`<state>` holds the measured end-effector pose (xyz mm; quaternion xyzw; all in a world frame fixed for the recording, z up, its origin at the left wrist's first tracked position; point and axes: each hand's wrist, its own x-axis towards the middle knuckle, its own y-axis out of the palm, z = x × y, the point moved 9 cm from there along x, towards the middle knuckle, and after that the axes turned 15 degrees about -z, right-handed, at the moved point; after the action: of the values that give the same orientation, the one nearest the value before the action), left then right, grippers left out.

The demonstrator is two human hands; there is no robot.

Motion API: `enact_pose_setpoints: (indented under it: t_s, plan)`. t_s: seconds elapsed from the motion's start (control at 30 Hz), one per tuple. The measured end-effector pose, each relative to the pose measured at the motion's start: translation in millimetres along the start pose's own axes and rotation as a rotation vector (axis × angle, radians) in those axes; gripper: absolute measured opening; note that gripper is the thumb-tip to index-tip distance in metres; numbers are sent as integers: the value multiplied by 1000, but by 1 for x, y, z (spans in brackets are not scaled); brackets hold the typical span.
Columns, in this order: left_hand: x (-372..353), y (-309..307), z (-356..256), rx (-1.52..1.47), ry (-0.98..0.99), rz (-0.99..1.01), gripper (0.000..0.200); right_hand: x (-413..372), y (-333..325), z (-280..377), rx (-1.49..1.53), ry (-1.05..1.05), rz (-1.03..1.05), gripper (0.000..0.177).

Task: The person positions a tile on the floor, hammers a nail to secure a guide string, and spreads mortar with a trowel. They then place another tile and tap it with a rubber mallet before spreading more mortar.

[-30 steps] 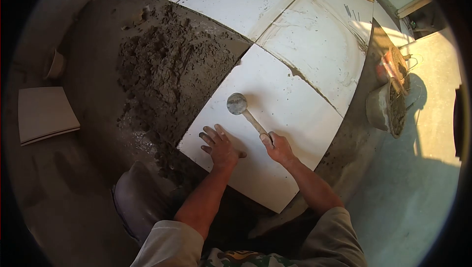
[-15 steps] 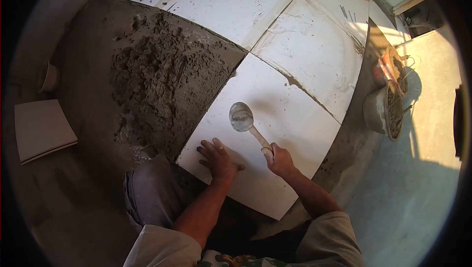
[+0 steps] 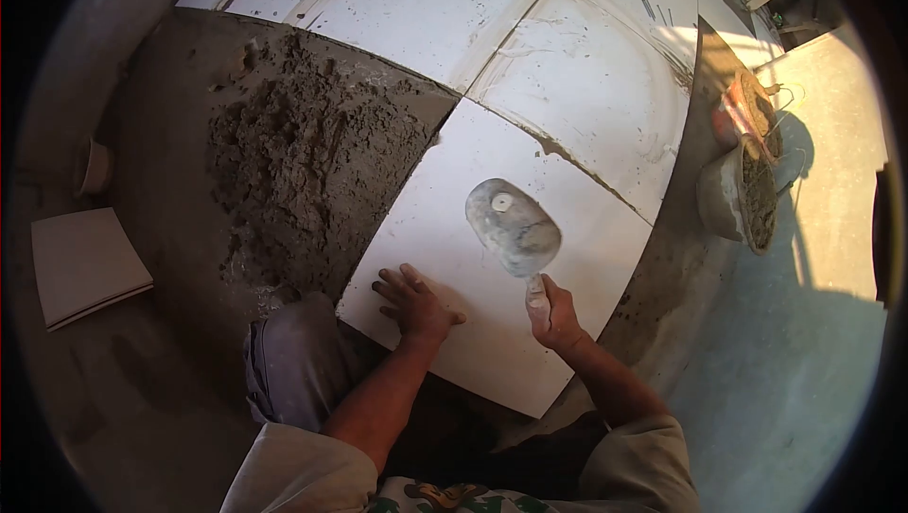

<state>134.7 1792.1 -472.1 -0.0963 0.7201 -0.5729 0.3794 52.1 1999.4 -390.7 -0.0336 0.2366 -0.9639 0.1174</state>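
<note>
A large white tile [image 3: 473, 324] lies in front of me, its upper edge against other white tiles [image 3: 586, 87] smeared with mortar. My left hand [image 3: 418, 310] rests on its left part with the fingers spread. In my right hand [image 3: 558, 317] is the handle of a mallet [image 3: 515, 227]; its grey, rounded head is slightly blurred and hangs over the middle of the tile. Left of the tile, rough dark mortar [image 3: 303, 154] covers the floor.
Two stacked tiles [image 3: 90, 265] lie at the far left, below a small bowl-like container [image 3: 95, 168]. At the right, a bucket [image 3: 724, 201] of mortar stands beside a reddish container [image 3: 747, 111]. My knee [image 3: 298, 357] is near the mortar's lower edge.
The mallet's head has come up nearer the camera and swung to the right, looking larger. My right hand has shifted slightly right and down. My left hand stays spread on the tile.
</note>
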Motion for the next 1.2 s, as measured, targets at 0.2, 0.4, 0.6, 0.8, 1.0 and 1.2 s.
enact_pose_setpoints:
  t_s: [0.2,0.4,0.6,0.8,1.0,1.2]
  plan:
    - [-2,14,6,39,-15,4,135,-26,29,-11,-264,114,239,37]
    - [15,61,14,13,59,-87,134,0,7,59,-16,-99,166,35]
    - [-2,2,4,-46,25,-61,133,-15,50,-33,-549,18,283,39]
    - [3,6,6,-83,45,-47,126,-7,24,5,-119,8,206,48]
    - [5,14,6,25,69,-124,132,-40,-3,13,-36,25,307,52]
    - [-2,2,7,-28,80,-117,129,-71,11,-15,-58,130,316,48]
